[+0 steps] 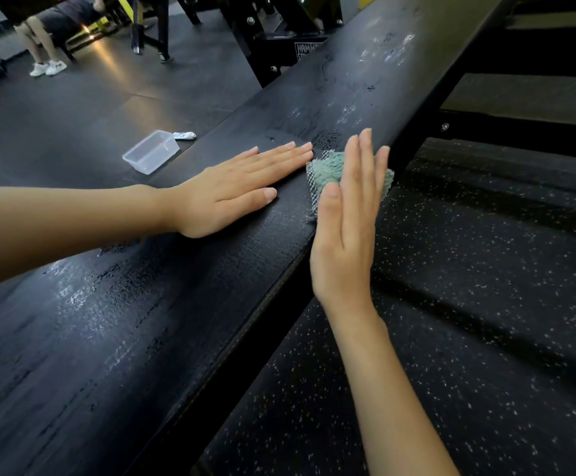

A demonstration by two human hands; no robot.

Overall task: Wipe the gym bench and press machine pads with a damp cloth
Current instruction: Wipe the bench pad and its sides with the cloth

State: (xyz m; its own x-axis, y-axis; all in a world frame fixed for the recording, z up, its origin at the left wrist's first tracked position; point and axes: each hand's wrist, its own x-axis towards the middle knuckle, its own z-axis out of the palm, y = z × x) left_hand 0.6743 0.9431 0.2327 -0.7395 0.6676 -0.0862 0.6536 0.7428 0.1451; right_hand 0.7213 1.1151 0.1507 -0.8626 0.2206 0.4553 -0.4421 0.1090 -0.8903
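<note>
A long black bench pad (149, 324) runs from lower left to upper right, with wet streaks on its top. My left hand (231, 190) lies flat on the top of the pad, fingers straight. My right hand (348, 218) stands on edge with straight fingers against the pad's right side. It presses a green cloth (327, 168) to that edge. Most of the cloth is hidden behind the palm.
A clear plastic tub (152, 151) and a small white object (184, 135) lie on the floor left of the pad. Black machine frames (279, 39) stand beyond. A person sits on a bench (56, 25) at the far left. Speckled rubber floor (468, 304) lies to the right.
</note>
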